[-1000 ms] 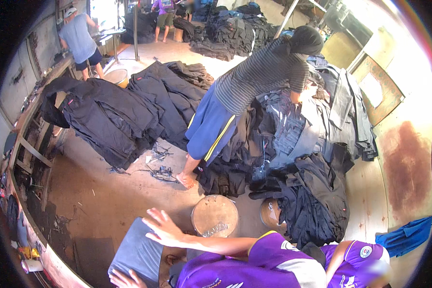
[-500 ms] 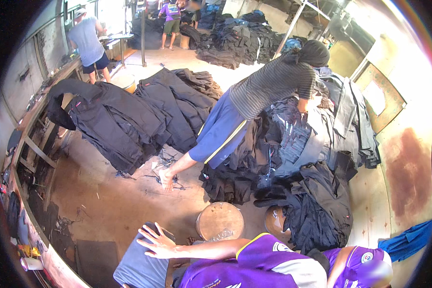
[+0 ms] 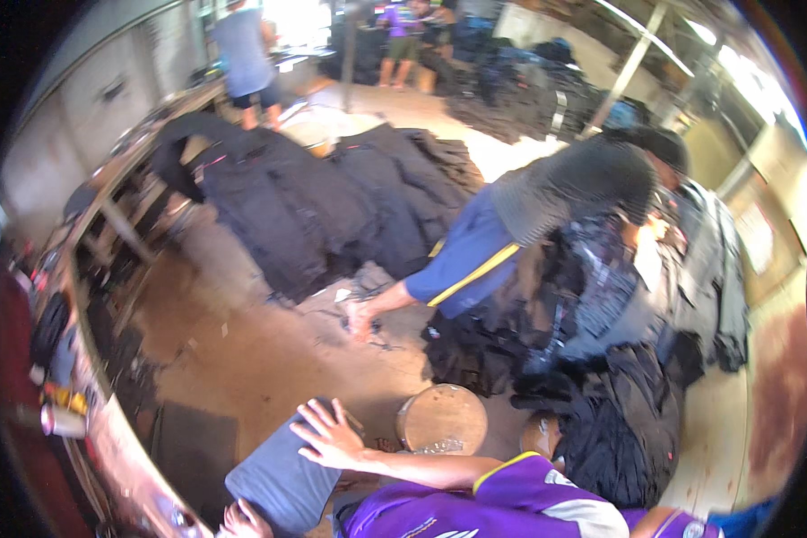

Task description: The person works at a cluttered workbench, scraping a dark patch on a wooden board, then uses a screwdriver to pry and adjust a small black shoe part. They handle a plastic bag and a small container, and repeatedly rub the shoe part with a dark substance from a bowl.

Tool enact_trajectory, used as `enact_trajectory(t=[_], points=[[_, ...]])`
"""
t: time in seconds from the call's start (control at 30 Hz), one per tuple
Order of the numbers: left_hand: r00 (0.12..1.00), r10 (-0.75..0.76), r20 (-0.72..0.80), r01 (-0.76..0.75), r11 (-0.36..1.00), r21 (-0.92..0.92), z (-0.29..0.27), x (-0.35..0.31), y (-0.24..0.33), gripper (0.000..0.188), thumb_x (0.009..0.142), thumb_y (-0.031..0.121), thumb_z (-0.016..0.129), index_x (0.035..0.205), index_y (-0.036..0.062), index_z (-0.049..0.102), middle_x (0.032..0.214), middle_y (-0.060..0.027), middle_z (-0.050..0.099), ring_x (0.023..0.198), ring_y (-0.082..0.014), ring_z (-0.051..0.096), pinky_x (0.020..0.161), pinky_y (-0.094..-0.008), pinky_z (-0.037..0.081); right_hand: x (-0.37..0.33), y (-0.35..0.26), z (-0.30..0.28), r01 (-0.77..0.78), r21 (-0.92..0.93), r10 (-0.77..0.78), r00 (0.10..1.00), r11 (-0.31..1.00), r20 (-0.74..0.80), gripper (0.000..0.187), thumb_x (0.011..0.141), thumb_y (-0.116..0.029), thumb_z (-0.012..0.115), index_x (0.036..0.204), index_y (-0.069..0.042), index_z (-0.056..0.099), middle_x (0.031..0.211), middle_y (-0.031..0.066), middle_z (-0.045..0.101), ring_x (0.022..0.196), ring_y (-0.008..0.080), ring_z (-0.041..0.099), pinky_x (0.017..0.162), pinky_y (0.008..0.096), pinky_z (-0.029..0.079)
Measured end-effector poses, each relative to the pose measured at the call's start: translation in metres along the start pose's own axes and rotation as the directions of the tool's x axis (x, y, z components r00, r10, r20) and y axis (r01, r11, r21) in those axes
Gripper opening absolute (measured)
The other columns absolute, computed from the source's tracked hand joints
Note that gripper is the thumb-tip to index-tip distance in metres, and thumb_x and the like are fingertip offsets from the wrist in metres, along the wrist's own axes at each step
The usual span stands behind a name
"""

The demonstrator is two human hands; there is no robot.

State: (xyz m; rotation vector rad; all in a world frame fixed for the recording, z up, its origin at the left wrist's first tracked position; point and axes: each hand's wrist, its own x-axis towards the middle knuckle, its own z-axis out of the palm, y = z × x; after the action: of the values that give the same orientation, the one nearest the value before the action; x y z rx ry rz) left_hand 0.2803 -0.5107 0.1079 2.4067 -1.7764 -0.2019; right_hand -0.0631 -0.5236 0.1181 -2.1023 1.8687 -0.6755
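Observation:
A flat, dark blue-grey piece of cloth (image 3: 278,480), folded into a rectangle, lies at the lower left in front of me. Across its far right corner rests my right hand (image 3: 332,437), palm down with fingers spread. My bare right forearm comes from a purple sleeve with yellow trim. My left hand (image 3: 245,520) only partly shows at the lower edge, its fingers apart and slightly bent beside the cloth's near left edge. Just beyond my right forearm stands a round wooden stool (image 3: 442,420) with crumpled clear plastic on it.
A person in a striped top (image 3: 574,184) bends over a large heap of dark garments (image 3: 556,305). More dark garments (image 3: 287,206) are piled mid-floor. A cluttered ledge (image 3: 108,412) runs along the left. Farther back, a person in grey (image 3: 242,54) stands near a post (image 3: 350,63).
The view has swung left, so the room's contents sit farther right. My right hand stays spread on the cloth. More of my left hand shows at the lower edge.

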Motion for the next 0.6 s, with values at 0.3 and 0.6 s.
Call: enact_trajectory(t=[0.3,0.6], points=[[0.982,-0.024,-0.187,-0.023,0.969,-0.247,-0.002,-0.016,0.004,0.041,0.097,0.038,0.064,0.126,0.0081,0.066,0.120,-0.0089,0.070,0.130,-0.0299,0.054,0.124,-0.0581,0.018,0.005,-0.003,-0.008,0.073,-0.050,-0.077,0.993,0.996,-0.092,0.058,0.089,-0.048,0.072,0.138,-0.018,0.062,0.154,0.0211,0.043,0.147,0.0444,0.034,0.114,0.0763,0.021],[0.996,-0.070,-0.059,0.057,0.978,-0.201,-0.018,-0.018,0.009,0.044,0.097,0.050,0.059,0.111,0.0104,0.074,0.125,-0.0146,0.069,0.137,-0.0327,0.050,0.124,-0.0589,0.015,0.004,-0.001,-0.001,0.102,-0.152,-0.111,0.992,0.983,-0.054,0.058,0.091,-0.050,0.069,0.139,-0.019,0.063,0.157,0.0208,0.044,0.149,0.0438,0.033,0.118,0.0733,0.016]])
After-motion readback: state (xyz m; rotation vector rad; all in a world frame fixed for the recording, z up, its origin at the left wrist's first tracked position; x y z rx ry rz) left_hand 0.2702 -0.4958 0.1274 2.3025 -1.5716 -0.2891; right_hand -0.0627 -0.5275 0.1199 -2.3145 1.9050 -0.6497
